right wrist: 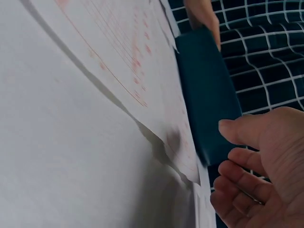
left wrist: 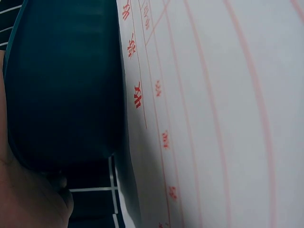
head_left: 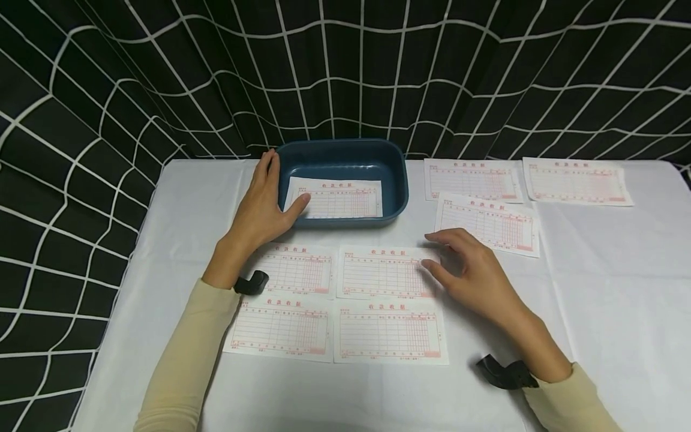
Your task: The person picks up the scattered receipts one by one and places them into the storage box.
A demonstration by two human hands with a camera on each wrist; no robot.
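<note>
A dark blue plastic basin stands at the back of the white table with a printed receipt slip inside. My left hand holds the basin by its left end, fingers along the outside and thumb over the near rim above the slip. My right hand hovers with parted fingers and thumb, nothing between them, beside the right end of a receipt slip. That slip lies in a block of several: one slip is partly covered by my left wrist, and two slips lie nearer.
Right of the basin lie three more slips: one at the back, one further right, and one tilted in front, overlapping the first. A black curtain with white grid lines hangs behind the white tablecloth.
</note>
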